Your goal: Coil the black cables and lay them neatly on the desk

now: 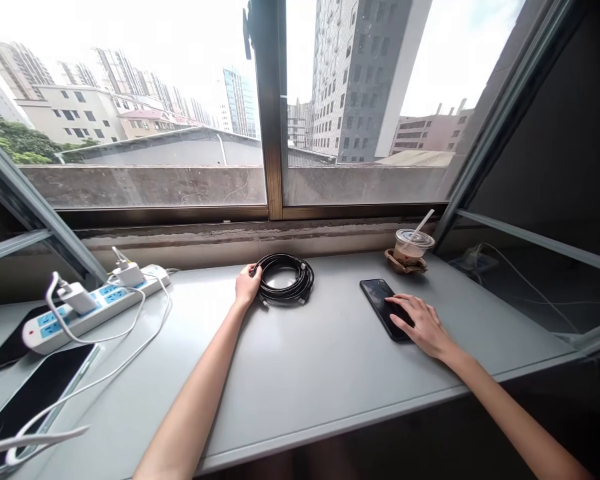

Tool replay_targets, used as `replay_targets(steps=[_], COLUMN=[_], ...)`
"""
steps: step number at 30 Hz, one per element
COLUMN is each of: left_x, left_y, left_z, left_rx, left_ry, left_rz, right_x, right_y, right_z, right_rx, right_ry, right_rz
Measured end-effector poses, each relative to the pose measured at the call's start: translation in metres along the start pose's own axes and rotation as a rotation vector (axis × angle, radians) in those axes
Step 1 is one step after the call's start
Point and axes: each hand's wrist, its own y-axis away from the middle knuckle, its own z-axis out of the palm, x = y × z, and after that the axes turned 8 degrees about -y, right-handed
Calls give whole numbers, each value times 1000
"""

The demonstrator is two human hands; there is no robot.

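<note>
Toward the back of the pale surface (300, 380), left of its middle, lies a coiled black cable (283, 294), its left side pinched between the thumb and fingers of your left hand (247, 285). Your hands are well apart: your right hand (423, 325) rests palm-down with loosely spread fingers on a black phone (375, 293), which lies screen up to the right of the coil. Beyond that phone, you have a lidded drink cup (410, 250) with a straw, seated in a brown holder (399, 263). Off to your left, a white power strip (83, 321) carries two white adapters (129, 273), and a pale-edged phone (33, 387) lies nearer you, with white cords (130, 360) trailing past it.
</note>
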Motion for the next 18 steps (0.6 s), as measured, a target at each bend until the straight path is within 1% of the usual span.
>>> replay_targets(steps=[3, 5, 7, 9, 11, 13, 14, 16, 18], left_x=[-1, -1, -2, -2, -1, -1, -1, -1, -3], left_y=[0, 0, -1, -1, 0, 2, 3, 6, 6], left_z=[1, 2, 4, 4, 4, 2, 2, 0, -1], left_rx=[-4, -6, -8, -9, -14, -9, 0, 27, 48], left_ry=[-8, -14, -18, -18, -16, -18, -23, -39, -56], left_rz=[1, -2, -7, -13, -10, 0, 5, 8, 6], right_x=[1, -6, -25, -54, -89, -119, -130, -143, -145], right_y=[-9, -18, -31, -47, -68, -93, -106, -130, -147], right_z=[-2, -4, -3, 3, 16, 35, 46, 66, 83], right_rx=[1, -14, -27, -28, -55, -62, -69, -80, -63], right_ry=[31, 54, 69, 83, 131, 139, 137, 123, 105], right_rz=[11, 36, 50, -15, -90, -76, -61, 1, 82])
